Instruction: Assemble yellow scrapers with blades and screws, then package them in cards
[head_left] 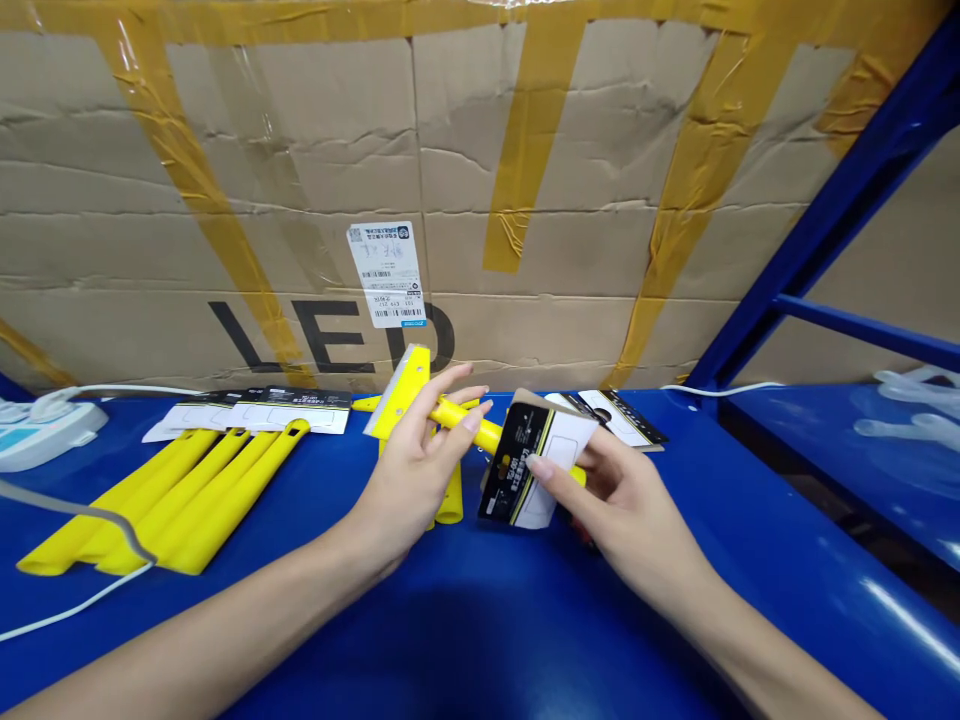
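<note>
A yellow scraper [409, 390] with a metal blade edge is held tilted above the blue surface, its blade end up and to the left. My left hand [409, 470] is closed around its handle just below the head, with some fingertips raised. At the handle's lower right end, my right hand [626, 495] pinches a black-and-white printed card [521, 470], thumb on its front. The card hides part of the handle, so I cannot tell whether it is fastened there. Beneath and behind my left hand lie more yellow pieces [450, 500], partly covered.
Several yellow hollow handles [232, 490] lie at left beside printed cards [289, 410]. More cards [626, 415] are behind my right hand. A white power strip [49, 435] and cables sit far left. A taped cardboard box [457, 130] stands behind; a blue frame [817, 230] rises right.
</note>
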